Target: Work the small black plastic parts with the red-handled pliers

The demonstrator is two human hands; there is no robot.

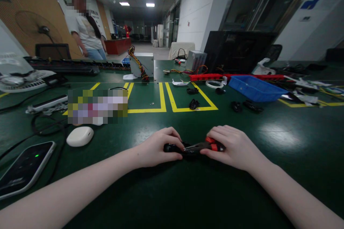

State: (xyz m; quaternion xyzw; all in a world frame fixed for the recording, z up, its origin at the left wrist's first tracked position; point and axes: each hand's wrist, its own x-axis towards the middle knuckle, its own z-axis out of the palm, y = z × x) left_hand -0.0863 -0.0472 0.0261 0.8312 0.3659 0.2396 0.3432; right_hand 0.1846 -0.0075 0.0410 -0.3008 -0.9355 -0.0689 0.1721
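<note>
My right hand (232, 147) is closed round the red-and-black handles of a pair of long-nose pliers (199, 146), whose jaws point left. My left hand (159, 146) pinches a small black part (172, 148) between thumb and fingers. The tip of the pliers reaches this hand's fingertips, and whether the jaws grip anything is too small to tell. Beneath the pliers a dark bundle (190, 153), perhaps of cable, lies on the green tabletop (172, 193). Its shape is partly hidden by the tool and my fingers.
Left of my hands are a white rounded case (80, 136) and a device with a green light (25, 168). Several black cable bundles (194, 104) lie ahead, by yellow tape marks. A blue tray (256, 88) stands to the right. Across the table, a person (87, 30) stands at left.
</note>
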